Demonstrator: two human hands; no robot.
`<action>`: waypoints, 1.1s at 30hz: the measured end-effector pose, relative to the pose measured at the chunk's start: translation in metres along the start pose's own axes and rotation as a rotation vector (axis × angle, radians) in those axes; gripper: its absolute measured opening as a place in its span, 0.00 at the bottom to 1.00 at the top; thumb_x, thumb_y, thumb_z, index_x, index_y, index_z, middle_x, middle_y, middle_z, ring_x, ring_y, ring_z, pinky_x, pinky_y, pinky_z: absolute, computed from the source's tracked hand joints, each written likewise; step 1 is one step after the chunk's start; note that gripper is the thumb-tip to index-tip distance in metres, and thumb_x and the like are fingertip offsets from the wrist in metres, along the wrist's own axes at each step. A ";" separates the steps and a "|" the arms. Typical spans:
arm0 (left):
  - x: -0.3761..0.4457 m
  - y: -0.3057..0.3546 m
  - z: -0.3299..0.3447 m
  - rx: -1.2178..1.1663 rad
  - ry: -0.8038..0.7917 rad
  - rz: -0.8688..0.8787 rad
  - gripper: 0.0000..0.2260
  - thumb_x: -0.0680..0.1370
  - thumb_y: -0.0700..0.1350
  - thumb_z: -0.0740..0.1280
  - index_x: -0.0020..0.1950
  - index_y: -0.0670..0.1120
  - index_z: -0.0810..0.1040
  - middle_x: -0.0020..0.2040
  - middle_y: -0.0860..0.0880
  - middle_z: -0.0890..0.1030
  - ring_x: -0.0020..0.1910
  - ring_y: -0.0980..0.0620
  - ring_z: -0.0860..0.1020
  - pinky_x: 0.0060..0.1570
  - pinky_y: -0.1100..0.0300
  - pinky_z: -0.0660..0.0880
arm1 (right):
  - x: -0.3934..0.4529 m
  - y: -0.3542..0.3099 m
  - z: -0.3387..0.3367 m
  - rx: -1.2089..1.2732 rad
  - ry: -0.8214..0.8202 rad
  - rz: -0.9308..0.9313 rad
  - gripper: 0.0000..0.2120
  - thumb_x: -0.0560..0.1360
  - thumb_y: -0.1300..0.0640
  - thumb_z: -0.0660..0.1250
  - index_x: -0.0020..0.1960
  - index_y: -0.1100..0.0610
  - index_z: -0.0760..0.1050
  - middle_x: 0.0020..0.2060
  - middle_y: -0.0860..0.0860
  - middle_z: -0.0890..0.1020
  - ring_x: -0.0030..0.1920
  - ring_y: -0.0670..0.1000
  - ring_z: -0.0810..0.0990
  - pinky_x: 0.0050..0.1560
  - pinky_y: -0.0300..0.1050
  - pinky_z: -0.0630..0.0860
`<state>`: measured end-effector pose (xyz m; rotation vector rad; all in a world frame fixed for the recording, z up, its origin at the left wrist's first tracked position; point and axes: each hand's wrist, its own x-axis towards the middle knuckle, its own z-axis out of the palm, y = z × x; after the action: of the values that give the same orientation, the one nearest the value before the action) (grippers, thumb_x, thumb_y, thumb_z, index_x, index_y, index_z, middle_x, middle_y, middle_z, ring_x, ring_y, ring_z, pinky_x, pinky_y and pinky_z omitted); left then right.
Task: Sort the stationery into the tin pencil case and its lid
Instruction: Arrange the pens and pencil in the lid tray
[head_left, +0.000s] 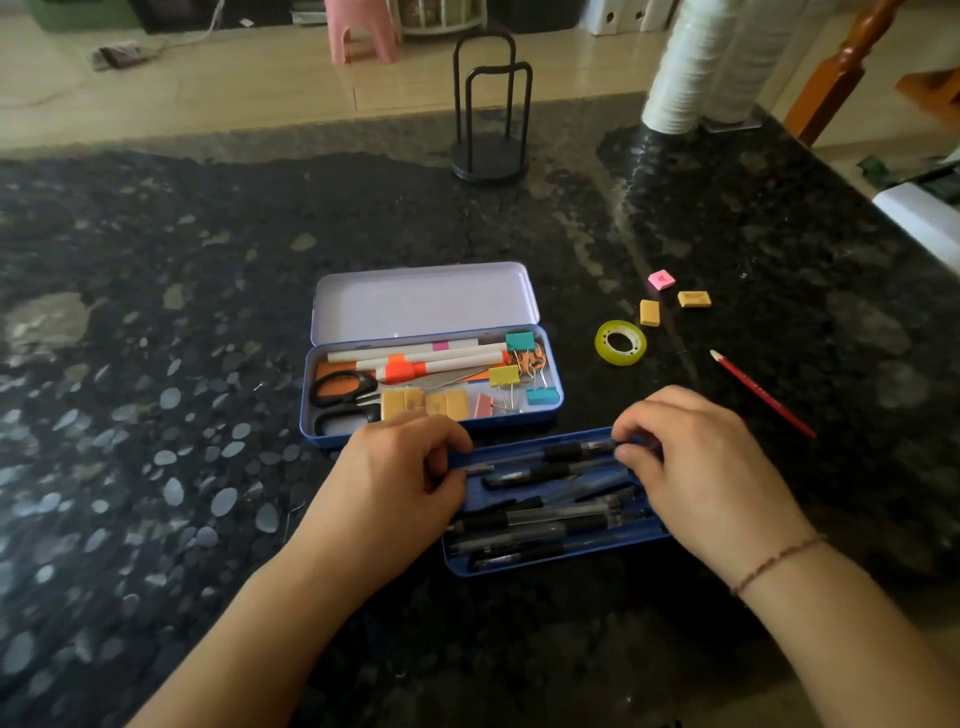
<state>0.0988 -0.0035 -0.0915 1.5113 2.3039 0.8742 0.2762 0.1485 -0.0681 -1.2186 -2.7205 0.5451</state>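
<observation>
Both hands share the grip on one black pen (566, 451): the left hand (395, 478) curls its fingers round the pen's left end, and the right hand (691, 462) pinches the right end between curled fingers and thumb. The pen lies with its long axis running left to right, along the far edge of the blue lid (558, 564), so it sits lengthwise in the tray, roughly in line with the other black pens (545, 525) piled nearer the person.

Just beyond the hands stands the tin pencil case (431, 426), its pale hinged inner lid (421, 304) raised on the far side. Inside it lie scissors (340, 397), white markers (415, 358), a row of yellow erasers (423, 404), a pink eraser and coloured binder clips (519, 371).

Still loose on the dark stone desk (156, 364), to the right and farther away, are a roll of tape (620, 343), two yellow erasers (649, 313), a pink eraser (661, 279) and a red pencil (761, 394). All of these lie off the right hand's side, so that hand is the nearer one for fetching them. The pencil's long axis slants from far-left to near-right, its near end well to the right of the lid.

A black wire stand (491, 109) sits at the far edge.
</observation>
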 end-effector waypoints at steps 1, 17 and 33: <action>0.000 0.000 0.000 -0.006 0.013 -0.003 0.09 0.68 0.40 0.74 0.45 0.52 0.81 0.32 0.56 0.75 0.34 0.55 0.75 0.34 0.65 0.73 | 0.000 0.000 0.001 -0.006 0.004 -0.005 0.04 0.74 0.58 0.69 0.45 0.48 0.78 0.45 0.43 0.75 0.43 0.45 0.75 0.43 0.42 0.78; -0.001 0.004 -0.001 -0.001 -0.043 0.067 0.08 0.70 0.52 0.73 0.48 0.53 0.82 0.44 0.58 0.77 0.39 0.59 0.76 0.39 0.59 0.78 | 0.003 -0.002 0.017 0.022 0.065 -0.054 0.04 0.73 0.51 0.69 0.46 0.50 0.76 0.39 0.44 0.74 0.41 0.46 0.75 0.37 0.41 0.75; 0.001 0.001 -0.003 0.026 -0.073 0.117 0.08 0.70 0.46 0.75 0.48 0.52 0.84 0.40 0.57 0.78 0.37 0.59 0.77 0.38 0.57 0.79 | 0.003 0.008 0.003 0.092 0.006 -0.064 0.10 0.72 0.57 0.72 0.52 0.49 0.80 0.45 0.43 0.78 0.44 0.43 0.76 0.47 0.41 0.78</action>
<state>0.0976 -0.0028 -0.0886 1.6744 2.2030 0.8055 0.2789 0.1545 -0.0734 -1.1055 -2.6867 0.6497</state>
